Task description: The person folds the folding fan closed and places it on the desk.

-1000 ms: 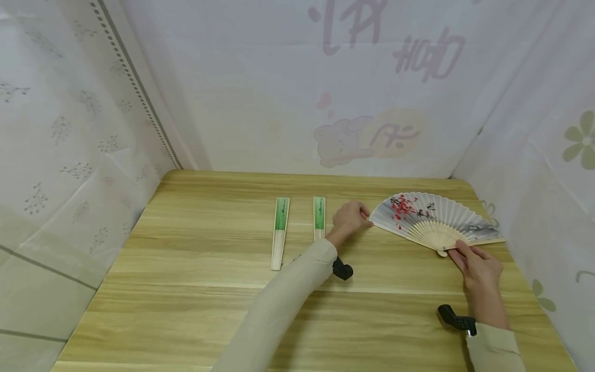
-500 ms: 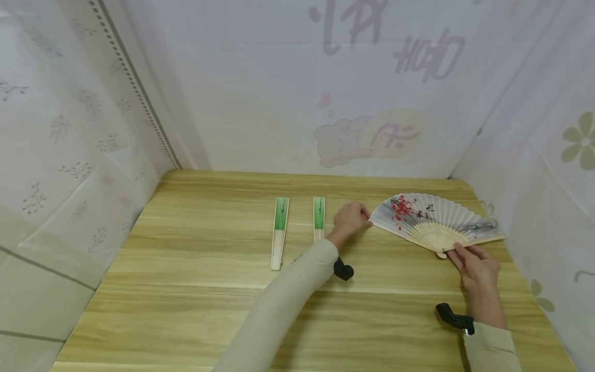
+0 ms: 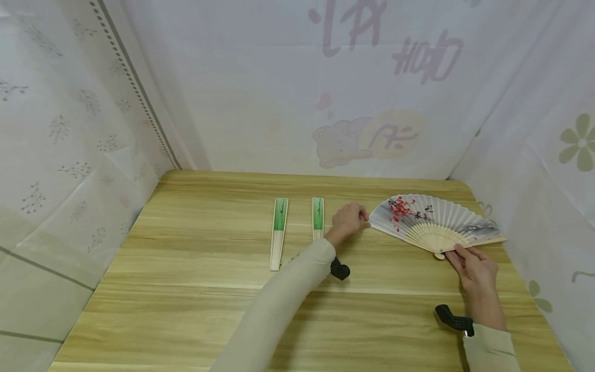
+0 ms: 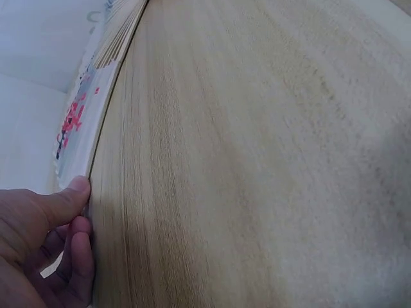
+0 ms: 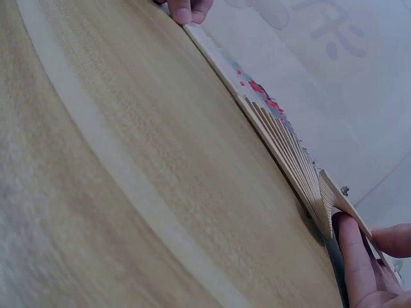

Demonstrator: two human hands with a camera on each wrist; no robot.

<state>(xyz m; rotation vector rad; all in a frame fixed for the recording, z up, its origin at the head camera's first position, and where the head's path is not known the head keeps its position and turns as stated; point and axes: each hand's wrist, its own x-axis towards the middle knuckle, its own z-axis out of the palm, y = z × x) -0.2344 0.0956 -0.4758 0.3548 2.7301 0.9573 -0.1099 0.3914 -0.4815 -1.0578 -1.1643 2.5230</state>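
Note:
An unfolded white paper fan (image 3: 434,223) painted with red blossoms lies on the wooden table (image 3: 195,305) at the far right. My left hand (image 3: 349,219) pinches its left outer edge between thumb and fingers; the left wrist view shows the thumb (image 4: 67,199) on the fan's edge (image 4: 77,138). My right hand (image 3: 469,266) holds the fan near its pivot, fingers curled on the lower right rib (image 5: 343,205). Two folded green-and-bamboo fans (image 3: 279,232) (image 3: 318,218) lie side by side just left of my left hand.
Thin white patterned curtains (image 3: 69,129) enclose the table on the left, back and right. The table's right edge (image 3: 520,268) runs close to the open fan. Black wrist-camera mounts (image 3: 339,269) (image 3: 453,319) sit under both forearms.
Both hands and the fan have stayed nearly still; the right hand has drawn back a little toward me along the fan's lower rib.

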